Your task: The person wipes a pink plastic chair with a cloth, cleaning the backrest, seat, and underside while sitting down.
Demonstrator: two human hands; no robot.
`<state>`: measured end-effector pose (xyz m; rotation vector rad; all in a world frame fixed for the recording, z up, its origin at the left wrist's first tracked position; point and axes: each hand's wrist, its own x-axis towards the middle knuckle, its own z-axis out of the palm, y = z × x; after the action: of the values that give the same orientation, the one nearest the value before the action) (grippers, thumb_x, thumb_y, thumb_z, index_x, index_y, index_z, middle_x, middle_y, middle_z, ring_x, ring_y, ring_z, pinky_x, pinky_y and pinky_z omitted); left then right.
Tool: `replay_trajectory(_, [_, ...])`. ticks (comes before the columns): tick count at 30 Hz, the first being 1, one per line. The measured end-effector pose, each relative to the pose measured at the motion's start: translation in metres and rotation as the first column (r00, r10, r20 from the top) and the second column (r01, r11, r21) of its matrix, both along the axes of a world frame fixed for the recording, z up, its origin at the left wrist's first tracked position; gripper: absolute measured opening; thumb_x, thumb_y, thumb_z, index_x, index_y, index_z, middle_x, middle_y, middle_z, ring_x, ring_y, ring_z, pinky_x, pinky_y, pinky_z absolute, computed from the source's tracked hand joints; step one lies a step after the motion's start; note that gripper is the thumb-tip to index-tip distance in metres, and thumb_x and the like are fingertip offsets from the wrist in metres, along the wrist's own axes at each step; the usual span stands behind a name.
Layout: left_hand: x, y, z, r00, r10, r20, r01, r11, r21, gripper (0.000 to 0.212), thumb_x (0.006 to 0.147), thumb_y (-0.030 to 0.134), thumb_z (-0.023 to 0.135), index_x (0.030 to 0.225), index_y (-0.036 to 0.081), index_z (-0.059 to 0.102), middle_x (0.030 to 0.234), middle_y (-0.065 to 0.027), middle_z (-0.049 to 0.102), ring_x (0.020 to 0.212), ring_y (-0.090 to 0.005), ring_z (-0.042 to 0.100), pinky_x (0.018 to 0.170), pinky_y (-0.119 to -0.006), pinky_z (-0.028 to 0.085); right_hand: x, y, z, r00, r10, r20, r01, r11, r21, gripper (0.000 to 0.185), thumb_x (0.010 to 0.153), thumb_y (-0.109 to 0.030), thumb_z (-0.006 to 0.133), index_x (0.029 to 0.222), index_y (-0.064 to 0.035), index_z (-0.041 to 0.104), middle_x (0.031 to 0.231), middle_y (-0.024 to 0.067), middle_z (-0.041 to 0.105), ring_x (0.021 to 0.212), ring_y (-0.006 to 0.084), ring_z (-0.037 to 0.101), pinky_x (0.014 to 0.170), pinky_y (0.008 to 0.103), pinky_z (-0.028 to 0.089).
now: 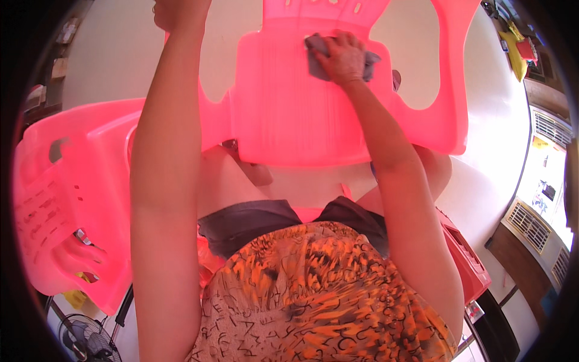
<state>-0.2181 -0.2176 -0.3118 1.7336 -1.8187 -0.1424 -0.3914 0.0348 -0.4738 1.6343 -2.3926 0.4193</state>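
A pink plastic armchair (289,104) faces me, its seat in front of my knees and its slotted backrest at the top edge. My right hand (346,56) presses a crumpled grey cloth (318,61) flat against the rear part of the seat. The cloth shows on both sides of my fingers. My left arm reaches up past the chair's left side. Only part of my left hand (174,13) shows at the top edge, near the chair's armrest; its fingers are cut off, so its grip is not visible.
More pink plastic chairs (90,181) stand close at my left. A black fan (86,339) is at the lower left. A red plastic piece (466,258) lies beside my right hip. Yellow and red items (515,50) are at the upper right, on the pale floor's far side.
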Motion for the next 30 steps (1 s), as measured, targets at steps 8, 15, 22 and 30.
replay_trajectory(8, [-0.013, 0.007, 0.015, 0.998, 0.002, -0.058, 0.002, 0.998, 0.068, 0.057, 0.093, 0.052, 0.046, 0.111, -0.001, 0.053, 0.11, -0.023, 0.063, 0.1, -0.0416, 0.063, 0.084, -0.051, 0.05, 0.056, 0.112, 0.023, 0.989, -0.133, 0.066, 0.123, 0.981, 0.148, 0.047, 0.075, -0.035, 0.072, 0.116, -0.0135, 0.062, 0.127, 0.0104, 0.054, 0.118, 0.032, 0.049, 0.094, 0.049, 0.039])
replay_trajectory(15, [-0.022, 0.011, 0.015, 1.0, 0.014, -0.024, -0.013, 0.998, 0.062, 0.057, 0.092, 0.053, 0.047, 0.112, 0.0, 0.054, 0.112, -0.0224, 0.063, 0.101, -0.0406, 0.063, 0.085, -0.052, 0.05, 0.167, 0.127, 0.042, 0.944, -0.064, 0.325, -0.002, 0.98, 0.197, 0.066, 0.072, -0.034, 0.073, 0.125, 0.0003, 0.052, 0.134, 0.0219, 0.047, 0.125, 0.0359, 0.045, 0.102, 0.0495, 0.036])
replay_trajectory(22, [-0.028, 0.003, 0.006, 1.0, 0.014, -0.013, -0.013, 0.997, 0.078, 0.059, 0.092, 0.056, 0.045, 0.114, 0.001, 0.054, 0.114, -0.0216, 0.063, 0.103, -0.0411, 0.062, 0.088, -0.052, 0.049, 0.224, 0.081, 0.047, 0.887, 0.224, 0.404, -0.27, 0.961, 0.059, 0.067, 0.077, -0.037, 0.066, 0.128, 0.0027, 0.049, 0.136, 0.0229, 0.045, 0.131, 0.0376, 0.04, 0.106, 0.0515, 0.032])
replay_trajectory(30, [-0.012, 0.009, 0.022, 0.996, -0.026, -0.082, 0.043, 0.977, 0.21, 0.076, 0.087, 0.061, 0.041, 0.116, -0.009, 0.05, 0.112, -0.0182, 0.065, 0.103, -0.0339, 0.062, 0.087, -0.046, 0.048, 0.117, 0.118, 0.043, 0.941, 0.013, 0.338, -0.077, 0.981, 0.177, 0.06, 0.072, -0.032, 0.072, 0.125, -0.0092, 0.054, 0.132, 0.0122, 0.05, 0.125, 0.0346, 0.045, 0.099, 0.0522, 0.034])
